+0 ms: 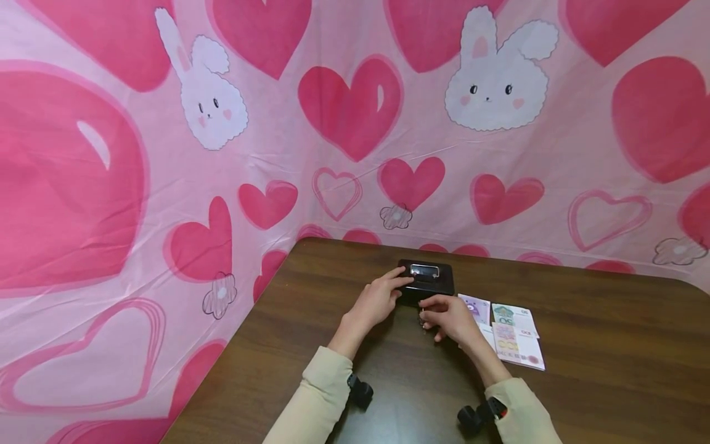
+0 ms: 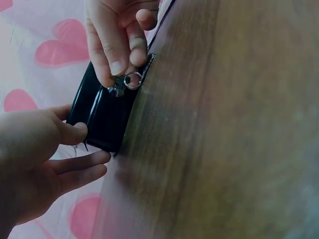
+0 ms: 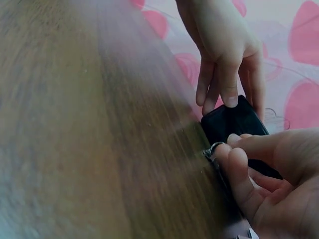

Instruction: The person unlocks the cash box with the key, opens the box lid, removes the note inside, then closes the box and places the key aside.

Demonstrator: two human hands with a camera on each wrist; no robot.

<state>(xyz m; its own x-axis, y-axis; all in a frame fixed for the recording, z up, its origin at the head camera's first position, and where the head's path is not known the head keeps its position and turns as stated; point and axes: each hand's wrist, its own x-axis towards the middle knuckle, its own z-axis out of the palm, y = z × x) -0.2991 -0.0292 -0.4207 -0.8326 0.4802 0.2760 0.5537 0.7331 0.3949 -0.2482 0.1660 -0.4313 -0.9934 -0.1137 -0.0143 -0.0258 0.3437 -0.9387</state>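
Observation:
A black cash box [image 1: 441, 285] with a silver handle [image 1: 424, 266] on its lid stands toward the back of the table. My left hand [image 1: 377, 300] holds its left end, the thumb at the front edge and other fingers on the lid and side. At the box's front face my right hand [image 1: 450, 318] pinches a small key, whose metal key ring [image 2: 132, 81] hangs below the fingertips. The fingers largely hide the key and the lock area, so I cannot tell how far in the key sits. The lid looks closed.
Several banknotes [image 1: 518, 345] lie overlapping on the brown wooden table [image 1: 610, 320], just right of the box and partly behind my right forearm. A pink cloth [image 1: 355, 37] with hearts and rabbits hangs behind the table and along its left side.

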